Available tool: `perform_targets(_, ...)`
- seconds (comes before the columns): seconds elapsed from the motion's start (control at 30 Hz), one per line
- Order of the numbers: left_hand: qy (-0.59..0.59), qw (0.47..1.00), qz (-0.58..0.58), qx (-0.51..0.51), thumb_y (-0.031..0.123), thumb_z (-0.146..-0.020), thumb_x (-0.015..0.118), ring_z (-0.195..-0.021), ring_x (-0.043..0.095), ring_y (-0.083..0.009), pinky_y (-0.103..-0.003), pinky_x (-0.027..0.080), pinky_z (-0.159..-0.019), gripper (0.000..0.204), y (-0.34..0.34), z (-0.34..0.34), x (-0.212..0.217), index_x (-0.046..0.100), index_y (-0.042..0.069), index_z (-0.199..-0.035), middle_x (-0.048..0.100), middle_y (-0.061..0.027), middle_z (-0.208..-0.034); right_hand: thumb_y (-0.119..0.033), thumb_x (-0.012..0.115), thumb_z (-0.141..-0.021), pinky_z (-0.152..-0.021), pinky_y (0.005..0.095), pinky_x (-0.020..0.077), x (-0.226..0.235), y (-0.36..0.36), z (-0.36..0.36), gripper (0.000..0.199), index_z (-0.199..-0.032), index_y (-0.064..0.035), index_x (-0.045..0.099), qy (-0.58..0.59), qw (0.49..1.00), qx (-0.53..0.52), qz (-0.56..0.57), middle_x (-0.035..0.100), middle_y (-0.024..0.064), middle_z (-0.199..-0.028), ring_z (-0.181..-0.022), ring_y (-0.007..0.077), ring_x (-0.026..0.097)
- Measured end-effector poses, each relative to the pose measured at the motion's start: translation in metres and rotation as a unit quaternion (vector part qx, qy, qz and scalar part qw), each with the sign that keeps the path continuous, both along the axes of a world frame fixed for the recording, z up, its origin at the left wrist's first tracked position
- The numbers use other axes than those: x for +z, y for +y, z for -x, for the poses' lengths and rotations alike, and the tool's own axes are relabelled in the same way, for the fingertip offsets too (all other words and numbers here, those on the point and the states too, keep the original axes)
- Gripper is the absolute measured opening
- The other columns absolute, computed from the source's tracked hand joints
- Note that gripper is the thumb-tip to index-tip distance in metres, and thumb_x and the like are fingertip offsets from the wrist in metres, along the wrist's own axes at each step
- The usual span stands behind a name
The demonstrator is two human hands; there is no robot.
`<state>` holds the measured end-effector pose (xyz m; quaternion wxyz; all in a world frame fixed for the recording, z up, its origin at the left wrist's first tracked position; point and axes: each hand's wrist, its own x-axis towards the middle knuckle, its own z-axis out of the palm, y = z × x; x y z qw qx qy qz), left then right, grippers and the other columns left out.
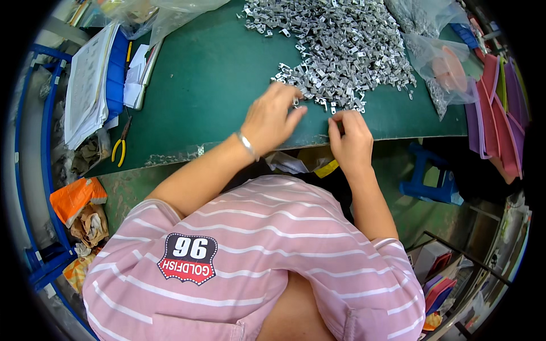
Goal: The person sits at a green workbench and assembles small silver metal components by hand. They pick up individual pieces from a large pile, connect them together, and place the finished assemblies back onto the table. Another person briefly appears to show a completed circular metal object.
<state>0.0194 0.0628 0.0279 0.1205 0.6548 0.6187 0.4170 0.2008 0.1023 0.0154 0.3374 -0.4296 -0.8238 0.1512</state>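
A large heap of small silvery metal brackets (352,48) is spread over the green table (199,85), its near edge reaching my hands. My left hand (270,119), with a silver bracelet on its wrist, is at the heap's near left side. Its thumb and forefinger close around one small metal bracket (296,103). To the right, my right hand (352,139) is at the table's front edge, thumb and forefinger bent together beside a few loose brackets. Whatever lies between those fingertips is too small to make out.
Yellow-handled pliers (120,149) lie at the table's left, near a blue tray (118,74) with stacked papers. Clear plastic bags (441,62) of metal parts stand at the right, beside pink and purple bins (495,113). A blue stool (429,176) is on the floor.
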Motion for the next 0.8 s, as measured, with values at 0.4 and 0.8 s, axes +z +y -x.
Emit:
perform_targets(0.4,-0.032,0.997,0.043,-0.063,0.006,-0.071,0.070,-0.067,0.057,-0.0236,-0.032,0.047,-0.062,0.020,0.001,0.011,-0.022,0.058,0.002,-0.087,0.056,-0.0093,-0.079,-0.002,0.063,-0.071,-0.057,0.0366,0.0468,-0.004,0.015,0.004,0.010,-0.074,-0.0047,0.054,-0.102,0.994,-0.021,-0.022,0.057,0.0093,-0.068,-0.064,0.0252,0.058)
perform_targets(0.8,-0.471,0.856,0.203,-0.068,-0.005,-0.075,0.064,-0.069,0.057,-0.0099,-0.021,0.047,-0.057,0.021,0.000,0.018,-0.019,0.052,0.003,-0.090,0.056,-0.0038,-0.083,-0.002,0.059,-0.079,-0.055,0.0272,0.0483,0.012,0.025,-0.009,0.008,-0.087,0.0011,0.057,0.377,0.806,0.055,0.453,0.059,0.0070,-0.081,-0.070,0.0159,0.059)
